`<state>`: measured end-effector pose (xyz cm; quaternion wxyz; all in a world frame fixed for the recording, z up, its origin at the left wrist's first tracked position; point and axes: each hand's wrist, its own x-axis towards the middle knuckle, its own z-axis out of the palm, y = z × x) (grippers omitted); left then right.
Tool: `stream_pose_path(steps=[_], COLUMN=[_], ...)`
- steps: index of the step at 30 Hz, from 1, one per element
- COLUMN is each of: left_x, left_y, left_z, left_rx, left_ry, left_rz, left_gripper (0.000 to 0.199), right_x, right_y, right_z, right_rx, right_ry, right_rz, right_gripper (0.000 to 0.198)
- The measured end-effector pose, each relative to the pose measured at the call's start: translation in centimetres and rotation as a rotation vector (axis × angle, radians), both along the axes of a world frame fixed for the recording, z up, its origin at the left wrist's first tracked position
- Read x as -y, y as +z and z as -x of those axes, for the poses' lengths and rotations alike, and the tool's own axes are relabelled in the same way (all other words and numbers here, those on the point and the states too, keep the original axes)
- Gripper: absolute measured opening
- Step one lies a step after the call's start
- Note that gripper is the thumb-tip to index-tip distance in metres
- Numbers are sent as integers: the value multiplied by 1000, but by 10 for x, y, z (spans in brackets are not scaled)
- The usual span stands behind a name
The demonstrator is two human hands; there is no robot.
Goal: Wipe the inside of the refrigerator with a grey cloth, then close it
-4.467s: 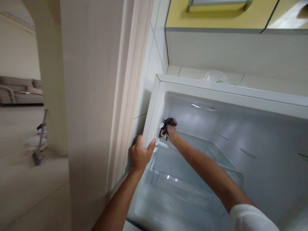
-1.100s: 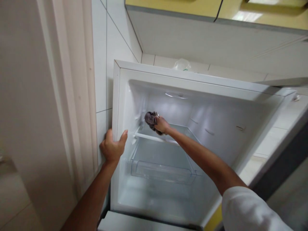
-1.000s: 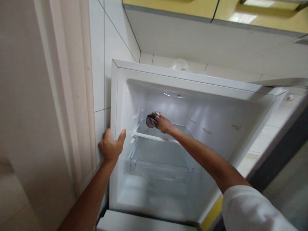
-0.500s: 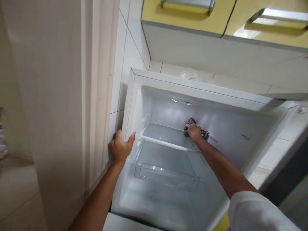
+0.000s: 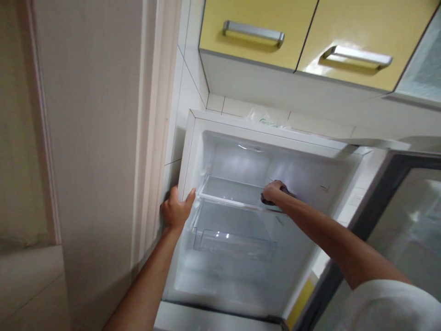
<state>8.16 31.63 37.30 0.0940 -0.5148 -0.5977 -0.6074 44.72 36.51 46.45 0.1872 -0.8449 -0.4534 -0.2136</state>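
Note:
My right hand [image 5: 274, 191] is closed on a dark patterned cloth [image 5: 286, 189], mostly hidden beneath the fingers. It is inside the refrigerator [image 5: 237, 120], at the right part of the upper glass shelf [image 5: 230, 189]. With the thumb on the front and fingers round the outer side, my left hand [image 5: 177, 207] grips the refrigerator's left edge. Below the upper shelf is a second glass level with a clear plastic drawer [image 5: 229, 243] under it.
The refrigerator door [image 5: 382, 202] stands open at the right. Yellow cabinets [image 5: 255, 20] with metal handles hang above. A clear plastic bag [image 5: 262, 117] lies on the refrigerator's top. A pale door frame [image 5: 151, 138] rises close by on the left.
My right hand has moved down with the cloth, from the back wall toward the upper shelf. My left hand keeps its grip. The view has shifted, showing more of the cabinets and door.

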Motion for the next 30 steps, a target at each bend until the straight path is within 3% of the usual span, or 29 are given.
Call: stream_pose_path(steps=[3, 8, 13, 20, 30], left_x=[1, 5, 8, 2, -9], left_y=[1, 3, 7, 2, -11], left_z=[0, 1, 2, 2, 4], left_rx=[2, -8, -47, -80, -162], left_ry=[-8, -4, 32, 61, 159], left_rz=[12, 39, 119, 45, -388], left_gripper=[52, 57, 57, 52, 53], right_x=[20, 48, 57, 25, -42], right_y=[19, 53, 74, 71, 44], right_z=[5, 2, -18, -37, -53], right_rx=[167, 444, 534, 536, 387], right_ry=[-86, -139, -147, -109, 10], right_rz=[65, -18, -50, -115, -297], right_gripper=[14, 45, 46, 30, 25])
